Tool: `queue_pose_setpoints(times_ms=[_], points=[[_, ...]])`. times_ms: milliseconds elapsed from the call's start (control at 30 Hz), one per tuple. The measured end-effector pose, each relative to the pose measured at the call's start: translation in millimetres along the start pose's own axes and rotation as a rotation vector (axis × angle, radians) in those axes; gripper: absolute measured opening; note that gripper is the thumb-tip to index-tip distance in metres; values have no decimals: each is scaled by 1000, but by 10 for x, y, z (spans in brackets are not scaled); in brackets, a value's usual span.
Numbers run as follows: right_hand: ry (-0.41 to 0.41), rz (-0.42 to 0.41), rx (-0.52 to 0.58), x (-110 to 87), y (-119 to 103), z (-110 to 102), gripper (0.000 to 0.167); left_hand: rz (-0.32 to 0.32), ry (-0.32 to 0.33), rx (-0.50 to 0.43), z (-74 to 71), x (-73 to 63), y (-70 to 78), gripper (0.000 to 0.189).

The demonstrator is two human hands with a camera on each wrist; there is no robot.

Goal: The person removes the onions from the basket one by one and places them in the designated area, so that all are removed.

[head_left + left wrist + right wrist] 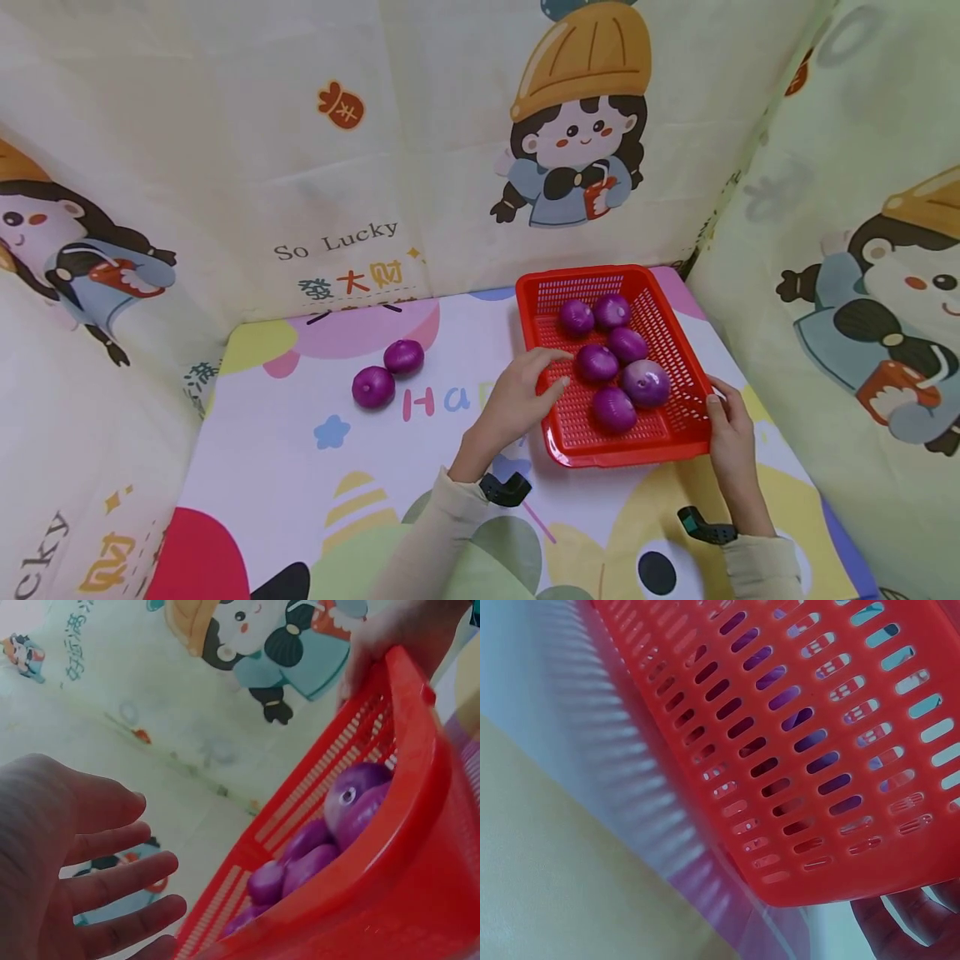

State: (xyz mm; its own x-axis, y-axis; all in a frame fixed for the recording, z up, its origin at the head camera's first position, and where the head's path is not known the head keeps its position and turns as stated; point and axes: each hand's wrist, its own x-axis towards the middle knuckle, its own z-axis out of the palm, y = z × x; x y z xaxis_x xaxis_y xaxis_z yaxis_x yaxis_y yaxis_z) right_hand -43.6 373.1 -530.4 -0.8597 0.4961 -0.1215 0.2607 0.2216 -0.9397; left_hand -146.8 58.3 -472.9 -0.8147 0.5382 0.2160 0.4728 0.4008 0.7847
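Note:
A red plastic basket [558, 450] with slotted walls stands at the right of the table, holding several purple onions [614, 409]. My right hand [731, 429] grips the basket's right rim near the front corner, thumb on top and fingers underneath at the outside. At the left rim, my left hand [519, 392] reaches over the edge with thumb and fingers spread and nothing between them. The left wrist view shows those fingers [124, 881] loosely extended beside the basket. Two more onions, one nearer [373, 387] and one farther [404, 357], lie on the table left of the basket.
A colourful printed cloth [270, 467] covers the table. Cream curtains [420, 150] with cartoon figures enclose it at the back and both sides, and the basket's far right corner is near the right curtain.

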Motion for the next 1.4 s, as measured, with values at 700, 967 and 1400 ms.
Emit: queue_pose_setpoints(times_ms=[700,967,1400], points=[[17,7,-1,-3,-26,19,51,9,-126,528,625,248,85,49],[24,8,15,-7,-35,27,50,50,-324,707,673,285,59,76],[32,18,-9,-13,-6,30,50,96,-430,742,717,346,27,74]])
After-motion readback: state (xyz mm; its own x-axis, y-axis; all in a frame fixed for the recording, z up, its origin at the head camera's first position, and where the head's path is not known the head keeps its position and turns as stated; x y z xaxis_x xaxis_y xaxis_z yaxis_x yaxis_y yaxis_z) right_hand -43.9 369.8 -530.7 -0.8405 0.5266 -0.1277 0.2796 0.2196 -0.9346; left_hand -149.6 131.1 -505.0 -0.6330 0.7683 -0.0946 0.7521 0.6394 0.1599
